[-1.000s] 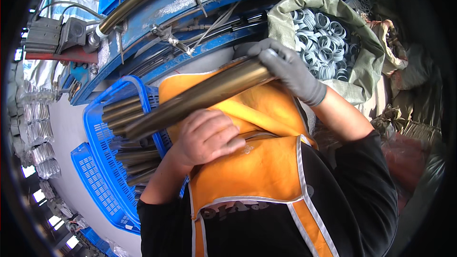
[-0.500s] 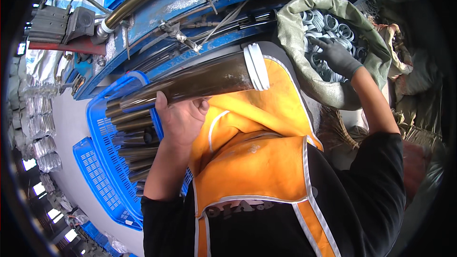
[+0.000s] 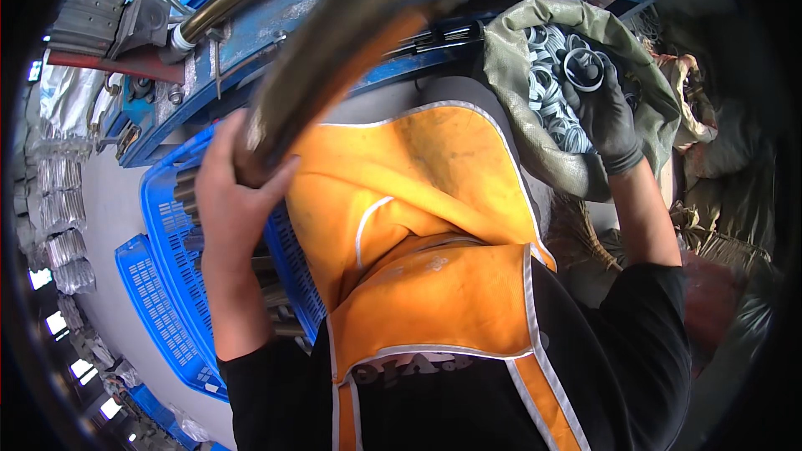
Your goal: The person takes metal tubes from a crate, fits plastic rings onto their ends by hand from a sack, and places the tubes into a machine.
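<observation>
My bare left hand (image 3: 238, 175) is closed round the lower end of a brown metallic tube (image 3: 326, 58). The tube slants up and away to the right, blurred by motion, and no white ring shows on its far end. Above an open woven sack (image 3: 510, 50), my right hand (image 3: 610, 121), in a grey glove, grips a pale plastic ring (image 3: 583, 69) by fingers and thumb. Many similar white rings (image 3: 547, 88) fill the sack beneath it. An orange apron (image 3: 418, 159) covers my lap.
At my left stands a blue plastic basket (image 3: 159, 209) with several brown tubes in it. A blue metal workbench (image 3: 242, 58) crosses the far side, bearing another brown tube (image 3: 242, 4) with a white ring at its end. A straw broom (image 3: 585, 230) lies below the sack.
My left hand has swung the tube up from lying across my lap; its ringed end no longer points right. My right hand, earlier reaching among the rings, now holds one up.
</observation>
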The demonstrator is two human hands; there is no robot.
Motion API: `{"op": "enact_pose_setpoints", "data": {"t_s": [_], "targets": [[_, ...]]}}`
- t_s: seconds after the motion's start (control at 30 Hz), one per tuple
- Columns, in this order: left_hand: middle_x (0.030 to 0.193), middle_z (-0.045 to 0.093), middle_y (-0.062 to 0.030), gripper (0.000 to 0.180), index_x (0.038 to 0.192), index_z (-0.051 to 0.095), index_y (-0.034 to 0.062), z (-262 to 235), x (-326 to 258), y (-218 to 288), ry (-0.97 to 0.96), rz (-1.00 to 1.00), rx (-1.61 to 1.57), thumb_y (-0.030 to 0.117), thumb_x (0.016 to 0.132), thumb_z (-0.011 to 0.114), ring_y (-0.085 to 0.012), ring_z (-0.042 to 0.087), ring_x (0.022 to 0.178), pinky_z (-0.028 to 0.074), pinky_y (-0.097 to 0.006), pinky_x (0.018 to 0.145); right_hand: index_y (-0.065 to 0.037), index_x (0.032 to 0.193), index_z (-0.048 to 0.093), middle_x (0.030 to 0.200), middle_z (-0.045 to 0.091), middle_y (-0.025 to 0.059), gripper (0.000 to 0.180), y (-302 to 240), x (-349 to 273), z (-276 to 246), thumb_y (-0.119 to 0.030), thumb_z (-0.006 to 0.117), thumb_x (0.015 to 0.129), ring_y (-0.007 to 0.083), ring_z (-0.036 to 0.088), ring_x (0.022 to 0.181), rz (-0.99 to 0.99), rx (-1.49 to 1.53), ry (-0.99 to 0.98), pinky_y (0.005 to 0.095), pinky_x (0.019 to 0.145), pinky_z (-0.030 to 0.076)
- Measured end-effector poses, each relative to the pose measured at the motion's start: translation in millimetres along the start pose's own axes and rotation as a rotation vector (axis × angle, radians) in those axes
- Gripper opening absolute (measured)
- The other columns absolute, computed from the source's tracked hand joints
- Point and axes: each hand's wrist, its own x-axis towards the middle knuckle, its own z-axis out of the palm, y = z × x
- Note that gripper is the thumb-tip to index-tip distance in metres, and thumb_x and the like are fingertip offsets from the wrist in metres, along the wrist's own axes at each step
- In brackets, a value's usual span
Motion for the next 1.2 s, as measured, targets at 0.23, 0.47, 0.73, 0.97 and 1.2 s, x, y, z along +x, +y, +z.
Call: {"op": "enact_pose_setpoints", "data": {"t_s": [0.23,0.47,0.73,0.97,1.2], "targets": [[0.112,0.068,-0.0198,0.067,0.129,0.056,0.0025,32.7,-18.5,31.9,-0.446,-0.017,-0.218,0.022,0.072,0.086,-0.0334,0.068,0.103,0.052,-0.038,0.088,-0.002,0.136,0.049,0.132,0.058,0.0146,0.055,35.3,-18.9,50.1,-0.042,0.056,0.1,0.0287,0.057,0.125,0.063,0.081,-0.122,0.0386,0.102,0.054],[0.115,0.066,-0.0213,0.069,0.132,0.053,0.0041,45.0,-30.9,30.9,-0.693,-0.054,-0.193,0.031,0.076,0.083,-0.0362,0.064,0.107,0.05,-0.04,0.091,-0.002,0.14,0.047,0.125,0.06,0.0081,0.085,38.2,-27.5,102.4,-0.049,0.082,0.078,0.0175,0.059,0.115,0.01,-0.573,-0.155,0.0326,0.099,0.048],[0.116,0.066,-0.0212,0.069,0.133,0.054,0.0056,54.0,-37.4,33.0,-0.729,-0.058,-0.227,0.029,0.075,0.084,-0.0362,0.065,0.108,0.051,-0.04,0.092,0.001,0.127,0.053,0.114,0.059,0.0092,0.052,38.0,-18.8,100.8,-0.04,0.061,0.095,0.0195,0.057,0.109,-0.185,-1.021,-0.42,0.0332,0.1,0.043],[0.113,0.068,-0.0165,0.066,0.129,0.057,0.0102,73.1,-50.2,32.7,-0.628,-0.01,-0.159,0.033,0.073,0.084,-0.0343,0.067,0.103,0.053,-0.04,0.087,0.002,0.114,0.054,0.105,0.06,0.016,0.039,55.7,-23.6,103.1,-0.03,0.034,0.104,0.0265,0.06,0.099,-0.283,-1.232,-0.381,0.0344,0.092,0.046],[0.111,0.069,-0.0135,0.064,0.127,0.057,0.0124,84.6,-56.2,35.5,-0.538,-0.009,-0.051,0.032,0.072,0.083,-0.0331,0.068,0.098,0.054,-0.042,0.083,0.001,0.111,0.055,0.101,0.062,0.0158,0.033,65.1,-21.8,98.6,-0.023,0.033,0.104,0.0263,0.062,0.094,-0.348,-1.295,-0.284,0.0341,0.089,0.047]]}}
